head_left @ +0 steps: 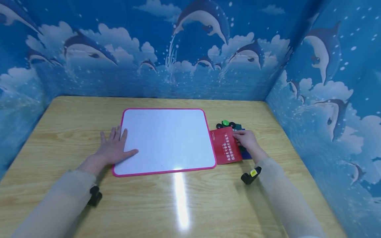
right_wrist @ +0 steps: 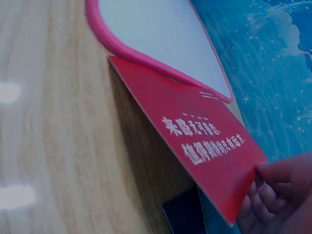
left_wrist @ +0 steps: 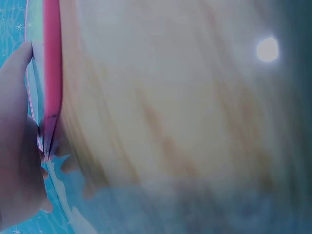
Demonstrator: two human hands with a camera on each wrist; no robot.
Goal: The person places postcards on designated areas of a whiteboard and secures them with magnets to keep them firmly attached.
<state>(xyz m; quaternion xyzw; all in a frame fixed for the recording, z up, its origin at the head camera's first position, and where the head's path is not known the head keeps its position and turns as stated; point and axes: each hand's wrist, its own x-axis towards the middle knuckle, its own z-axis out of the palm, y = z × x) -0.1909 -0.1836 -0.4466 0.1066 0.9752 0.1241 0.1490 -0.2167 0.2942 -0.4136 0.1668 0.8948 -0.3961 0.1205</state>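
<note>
A whiteboard (head_left: 166,138) with a pink rim lies flat on the wooden table. My left hand (head_left: 112,148) rests on its left edge, fingers spread and thumb over the white surface. At the board's right side, my right hand (head_left: 246,140) pinches the edge of a red card (head_left: 224,145) printed with white Chinese characters. In the right wrist view the red card (right_wrist: 195,131) is tilted, its near edge raised off the table and its far edge against the board's pink rim. Dark blue and green cards (right_wrist: 185,209) lie partly hidden beneath it.
Behind the red card sit round magnets, a green one (head_left: 225,122) and black ones (head_left: 219,126). A blue dolphin-print cloth (head_left: 166,79) hangs behind and beside the wooden table (head_left: 143,205). Black wrist cameras (head_left: 94,196) are strapped to both sleeves.
</note>
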